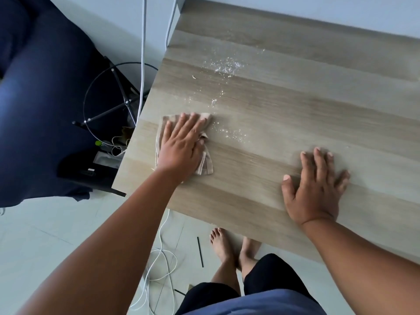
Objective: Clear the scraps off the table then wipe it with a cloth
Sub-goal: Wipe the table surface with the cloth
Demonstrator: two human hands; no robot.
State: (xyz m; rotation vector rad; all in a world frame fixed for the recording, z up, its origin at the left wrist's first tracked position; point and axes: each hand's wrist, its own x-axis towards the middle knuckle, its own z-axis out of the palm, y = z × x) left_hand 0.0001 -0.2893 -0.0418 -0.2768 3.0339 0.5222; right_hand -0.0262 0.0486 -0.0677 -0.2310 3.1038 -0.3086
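A beige cloth lies crumpled near the left end of the wooden table. My left hand presses flat on the cloth with straight fingers. White crumbs and powder are scattered beyond the cloth, and a thinner trail lies just right of my fingertips. A small yellowish scrap sits near the left edge. My right hand rests flat on the bare tabletop toward the right, fingers spread.
A dark blue sofa stands to the left, with a black wire stand and clutter beside the table. White cables trail on the pale floor near my bare feet. The table's near edge runs diagonally.
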